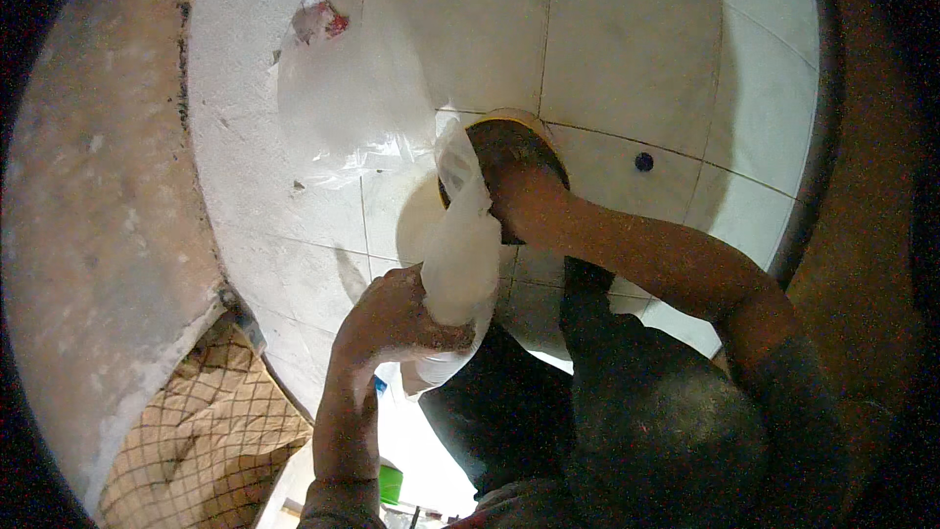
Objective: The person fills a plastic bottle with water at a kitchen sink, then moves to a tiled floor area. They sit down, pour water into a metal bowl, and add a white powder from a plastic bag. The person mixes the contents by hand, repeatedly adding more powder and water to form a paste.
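My left hand [392,318] grips the lower end of a white plastic bag [458,245] that stretches up toward a round tan bowl [509,127] on the tiled floor. My right hand [524,198] reaches into the dark inside of that bowl, next to the bag's upper end; its fingers are partly hidden, so I cannot tell whether they hold anything. A second, clear plastic bag [343,98] with a red-and-white scrap at its top lies on the tiles to the left of the bowl.
White floor tiles [627,49] carry a small dark round spot [643,162]. A rough concrete wall [98,186] curves along the left. A quilted tan cloth [196,421] lies lower left. Dark trousers [636,411] fill the lower middle, with a green object [390,483] below.
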Action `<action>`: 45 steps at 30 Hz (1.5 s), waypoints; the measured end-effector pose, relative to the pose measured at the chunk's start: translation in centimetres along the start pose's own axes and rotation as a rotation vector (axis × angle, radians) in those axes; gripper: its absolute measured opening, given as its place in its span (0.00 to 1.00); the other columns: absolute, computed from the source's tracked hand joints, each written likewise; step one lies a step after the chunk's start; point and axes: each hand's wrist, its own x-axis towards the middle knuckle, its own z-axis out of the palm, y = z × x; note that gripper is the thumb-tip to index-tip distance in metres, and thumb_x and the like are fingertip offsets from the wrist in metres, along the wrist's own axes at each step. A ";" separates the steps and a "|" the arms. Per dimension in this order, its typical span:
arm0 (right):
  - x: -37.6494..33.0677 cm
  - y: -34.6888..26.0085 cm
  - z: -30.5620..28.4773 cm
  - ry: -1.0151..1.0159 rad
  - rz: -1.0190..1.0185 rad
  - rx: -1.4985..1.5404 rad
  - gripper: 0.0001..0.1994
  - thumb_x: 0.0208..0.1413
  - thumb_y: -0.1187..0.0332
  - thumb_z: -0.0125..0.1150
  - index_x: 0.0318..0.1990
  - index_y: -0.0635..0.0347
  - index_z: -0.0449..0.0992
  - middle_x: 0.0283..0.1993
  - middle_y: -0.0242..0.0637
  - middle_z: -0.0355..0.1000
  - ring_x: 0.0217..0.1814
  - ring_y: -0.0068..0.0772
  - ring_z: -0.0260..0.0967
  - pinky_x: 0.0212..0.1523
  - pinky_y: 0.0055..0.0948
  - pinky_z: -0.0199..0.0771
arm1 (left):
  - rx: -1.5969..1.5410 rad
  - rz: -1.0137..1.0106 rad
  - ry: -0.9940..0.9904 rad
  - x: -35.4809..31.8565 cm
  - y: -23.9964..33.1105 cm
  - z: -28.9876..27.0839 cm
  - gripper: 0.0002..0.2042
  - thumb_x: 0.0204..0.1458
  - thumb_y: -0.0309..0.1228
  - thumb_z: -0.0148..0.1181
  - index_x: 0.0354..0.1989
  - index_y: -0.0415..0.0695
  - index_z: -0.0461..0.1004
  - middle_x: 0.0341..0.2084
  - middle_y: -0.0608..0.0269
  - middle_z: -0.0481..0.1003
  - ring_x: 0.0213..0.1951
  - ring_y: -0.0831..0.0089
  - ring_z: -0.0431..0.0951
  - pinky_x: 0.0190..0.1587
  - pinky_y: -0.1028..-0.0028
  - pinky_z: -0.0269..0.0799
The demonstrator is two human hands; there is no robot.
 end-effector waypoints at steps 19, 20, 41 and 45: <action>1.2 1.1 2.1 0.020 -0.074 -0.095 0.16 0.55 0.64 0.62 0.43 0.70 0.80 0.42 0.60 0.80 0.43 0.62 0.79 0.46 0.53 0.82 | 0.011 -0.008 0.016 -1.1 0.9 -0.5 0.40 0.32 0.49 0.80 0.55 0.38 0.77 0.47 0.43 0.82 0.50 0.46 0.83 0.56 0.58 0.78; 1.3 0.7 2.2 0.027 -0.034 -0.074 0.16 0.54 0.64 0.62 0.43 0.70 0.80 0.42 0.60 0.80 0.43 0.62 0.79 0.46 0.53 0.82 | -0.001 0.000 0.029 -1.2 1.1 -0.5 0.40 0.32 0.49 0.80 0.55 0.38 0.77 0.47 0.43 0.82 0.50 0.46 0.83 0.56 0.58 0.78; 1.4 0.2 2.8 0.043 0.050 -0.063 0.16 0.57 0.64 0.61 0.45 0.70 0.81 0.47 0.60 0.79 0.50 0.59 0.79 0.52 0.51 0.81 | 0.002 -0.043 0.004 -0.6 0.4 -0.5 0.41 0.30 0.48 0.80 0.55 0.35 0.77 0.47 0.43 0.82 0.49 0.49 0.84 0.56 0.60 0.78; 1.9 0.2 3.2 0.040 0.082 -0.083 0.16 0.58 0.64 0.60 0.45 0.69 0.82 0.48 0.60 0.79 0.50 0.58 0.79 0.52 0.50 0.81 | -0.027 0.016 0.056 -0.8 0.0 -0.2 0.41 0.29 0.48 0.80 0.54 0.34 0.77 0.45 0.42 0.83 0.49 0.48 0.84 0.56 0.59 0.79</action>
